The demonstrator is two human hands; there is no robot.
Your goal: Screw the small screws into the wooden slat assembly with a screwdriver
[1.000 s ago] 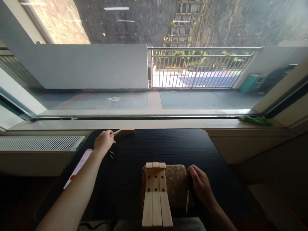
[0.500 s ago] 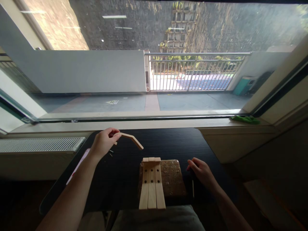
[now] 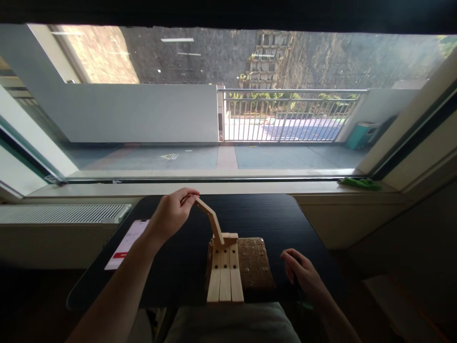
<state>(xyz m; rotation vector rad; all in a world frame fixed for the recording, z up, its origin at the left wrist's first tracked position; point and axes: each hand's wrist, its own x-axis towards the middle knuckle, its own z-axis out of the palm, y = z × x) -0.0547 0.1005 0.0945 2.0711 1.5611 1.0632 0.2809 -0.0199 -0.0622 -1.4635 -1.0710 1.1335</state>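
- Nearby, at 6 o'clock, a grey cloth-covered shape (image 3: 232, 326) is cut off by the bottom edge. What it is cannot be told.
- The right hand (image 3: 303, 276) lies at 4 o'clock with its back to the camera and its fingers curled down. Whether it closes on anything is hidden, and a faint greenish bit by the wrist is too dark to make out.
- The left hand (image 3: 174, 212) pinches the upper end of a bent wooden strip (image 3: 210, 220) between thumb and fingertips. The strip slants down toward 4 o'clock, and its lower end meets the far end of the wooden slat block (image 3: 224, 274). Whether it is seated there or only touching is unclear.
- The slat block is three pale slats side by side, each with dark holes. It lies near centre on a brown cork mat (image 3: 255, 262), which shows at its 3 o'clock side.
- Both rest on a black table (image 3: 278, 216) with rounded corners, set against a pale window sill (image 3: 214, 187).
- A phone (image 3: 127, 238) with a white screen and a red patch lies at 9 o'clock of the block, near the table's left edge.
- A radiator (image 3: 64, 213) sits beyond the table at 9 o'clock, and a green cloth (image 3: 357, 182) lies on the sill at 2 o'clock.
- Through the glass lies a grey terrace (image 3: 150, 155), with a metal railing (image 3: 282, 116) at 12 o'clock and a teal bin (image 3: 357, 136) at 2 o'clock.
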